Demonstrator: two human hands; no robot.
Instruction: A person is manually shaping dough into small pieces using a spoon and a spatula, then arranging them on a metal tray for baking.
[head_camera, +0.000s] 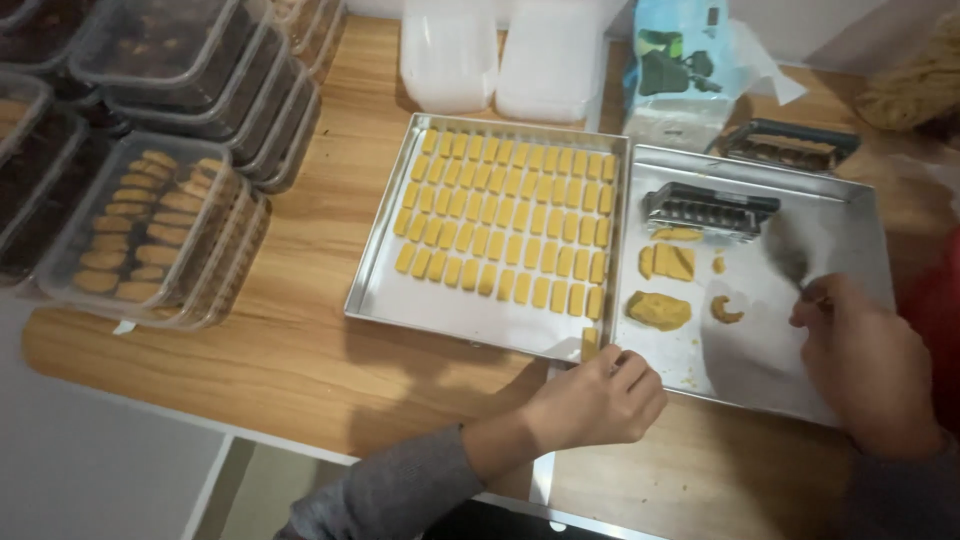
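Observation:
My left hand (598, 400) rests at the near edge of a metal baking tray (380, 300), its fingertips pinching a small yellow dough piece (589, 344) at the tray's near right corner. The tray holds several rows of similar yellow dough pieces (505, 215). My right hand (862, 360) lies on a second metal tray (850, 210) to the right, fingers curled near its right side; what it holds is hidden. On that tray sit a lump of yellow dough (659, 310), cut scraps (668, 261) and a dark metal cutter (708, 209).
Stacks of clear lidded plastic boxes (150, 230) filled with biscuits stand at the left of the wooden table (290, 350). White plastic containers (500, 55) and a blue-green bag (675, 60) stand behind the trays. Another dark cutter (790, 145) lies at the back right.

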